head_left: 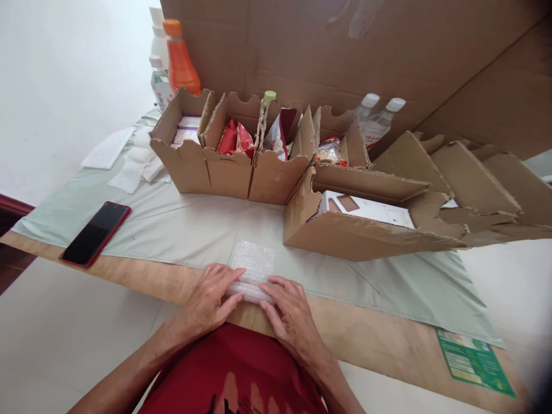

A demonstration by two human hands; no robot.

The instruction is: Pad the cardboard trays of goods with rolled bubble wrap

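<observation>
A sheet of clear bubble wrap (255, 260) lies on the pale green cloth (181, 230) at the table's near edge. Its near end is rolled up into a thick fold. My left hand (213, 296) and my right hand (288, 307) both rest on that rolled end, fingers curled over it and pressing it down. What is inside the roll, if anything, is hidden.
A red-edged phone (95, 233) lies at the left. Cardboard boxes (228, 167) with snack packets stand behind; a larger box (345, 233) holds a white carton (366, 208). Bottles (179, 57) stand at the back. White sheets (129, 164) lie far left; a green leaflet (474, 362) lies right.
</observation>
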